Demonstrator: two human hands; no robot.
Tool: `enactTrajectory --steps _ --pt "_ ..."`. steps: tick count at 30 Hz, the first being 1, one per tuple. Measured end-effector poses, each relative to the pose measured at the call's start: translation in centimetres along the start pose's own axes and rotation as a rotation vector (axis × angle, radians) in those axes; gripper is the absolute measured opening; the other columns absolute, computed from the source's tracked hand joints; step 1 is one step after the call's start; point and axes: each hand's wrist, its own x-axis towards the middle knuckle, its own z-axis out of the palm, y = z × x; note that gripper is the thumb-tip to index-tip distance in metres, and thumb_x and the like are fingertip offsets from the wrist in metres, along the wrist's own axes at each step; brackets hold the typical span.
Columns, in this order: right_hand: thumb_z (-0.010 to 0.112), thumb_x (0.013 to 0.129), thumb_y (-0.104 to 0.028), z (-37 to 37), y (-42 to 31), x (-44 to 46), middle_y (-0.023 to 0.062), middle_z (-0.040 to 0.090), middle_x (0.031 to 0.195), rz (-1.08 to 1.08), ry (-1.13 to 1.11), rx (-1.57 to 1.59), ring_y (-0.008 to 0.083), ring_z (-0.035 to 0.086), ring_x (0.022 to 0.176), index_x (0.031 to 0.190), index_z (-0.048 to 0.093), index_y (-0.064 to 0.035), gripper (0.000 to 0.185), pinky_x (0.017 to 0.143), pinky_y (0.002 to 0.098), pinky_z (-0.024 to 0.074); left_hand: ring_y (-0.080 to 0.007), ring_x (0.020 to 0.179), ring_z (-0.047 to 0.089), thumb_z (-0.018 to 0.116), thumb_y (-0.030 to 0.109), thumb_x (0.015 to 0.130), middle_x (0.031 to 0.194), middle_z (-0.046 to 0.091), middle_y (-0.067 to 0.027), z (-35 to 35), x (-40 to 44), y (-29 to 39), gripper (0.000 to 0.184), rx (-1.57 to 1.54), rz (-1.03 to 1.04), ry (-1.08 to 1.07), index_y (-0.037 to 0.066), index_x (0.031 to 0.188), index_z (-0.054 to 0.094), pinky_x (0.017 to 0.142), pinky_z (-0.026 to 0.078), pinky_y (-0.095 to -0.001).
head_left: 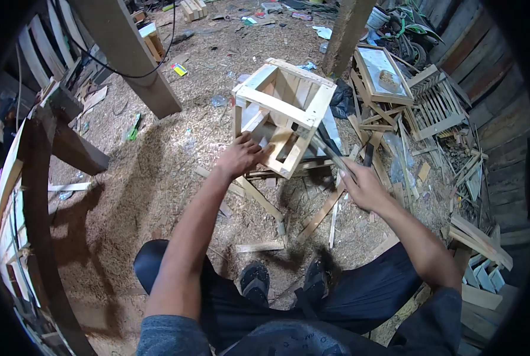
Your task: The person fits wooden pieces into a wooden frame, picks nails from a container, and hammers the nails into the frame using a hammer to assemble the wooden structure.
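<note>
A box-like wooden frame [275, 102] of pale slats stands tilted in front of me, its top opening facing up. My left hand [241, 156] is on its near left lower edge, fingers closed over the wood. In my right hand [364, 186] is a long slim grey tool [330, 152], gripped at its near end. The tool's far end reaches the frame's right side and is blurred, so its kind is unclear. A dark bar [369, 155] shows just beyond my right hand; I cannot tell whether it belongs to the tool.
Wood shavings and offcuts cover the ground. A wooden post [125, 53] rises at left, another post [347, 37] behind the frame. At right are a framed panel [383, 74], a slatted wooden piece [437, 107] and a motorbike [410, 38]. Loose slats [260, 247] lie near my feet.
</note>
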Motion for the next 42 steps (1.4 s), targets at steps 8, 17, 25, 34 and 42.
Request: enactTrajectory --steps 8,17,25,34,42 --pt "0.054 0.096 -0.008 1.9 3.4 3.4 0.0283 0.065 0.09 -0.248 0.051 -0.182 0.0443 0.064 0.084 0.137 0.05 0.0055 0.043 0.077 0.0487 0.0499 -0.0213 0.121 0.054 0.047 0.031 0.099 0.115 0.06 -0.0019 0.5 0.1 1.1 0.047 -0.097 -0.128 -0.114 0.028 0.146 0.044 0.106 0.04 -0.0414" --pt "0.052 0.097 -0.009 3.1 2.8 4.0 0.0297 0.064 0.09 -0.275 0.084 -0.291 0.0461 0.064 0.081 0.139 0.049 0.0044 0.044 0.075 0.0508 0.0515 -0.019 0.121 0.053 0.049 0.022 0.095 0.115 0.059 -0.0006 -0.7 0.5 1.1 0.045 -0.093 -0.12 -0.148 0.022 0.14 0.055 0.111 0.036 -0.0382" --pt "0.05 0.099 -0.012 2.8 0.8 3.5 0.0274 0.064 0.09 -0.175 0.075 -0.416 0.0457 0.064 0.078 0.141 0.049 0.0008 0.044 0.073 0.0512 0.0528 -0.0179 0.118 0.056 0.049 0.024 0.096 0.114 0.06 -0.0007 -0.8 0.8 0.9 0.044 -0.041 -0.104 -0.063 0.022 0.139 0.056 0.111 0.036 -0.0381" --pt "0.052 0.097 -0.011 1.6 0.9 3.2 0.0281 0.065 0.093 -0.193 0.07 -0.363 0.0464 0.065 0.082 0.138 0.051 0.0004 0.043 0.074 0.0506 0.052 -0.02 0.112 0.059 0.056 0.026 0.091 0.108 0.064 -0.0011 -0.1 1.2 -0.4 0.043 -0.025 -0.055 0.109 0.023 0.134 0.058 0.111 0.035 -0.0403" --pt "0.058 0.098 -0.019 -1.9 1.5 -0.4 0.0212 0.07 0.094 0.079 0.157 0.093 0.0353 0.069 0.083 0.123 0.061 0.0053 0.035 0.078 0.0435 0.0518 -0.0195 0.091 0.067 0.07 0.04 0.084 0.09 0.07 0.0007 -7.4 7.1 -2.5 0.028 -0.332 0.002 0.225 0.019 0.102 0.072 0.092 0.045 -0.0361"
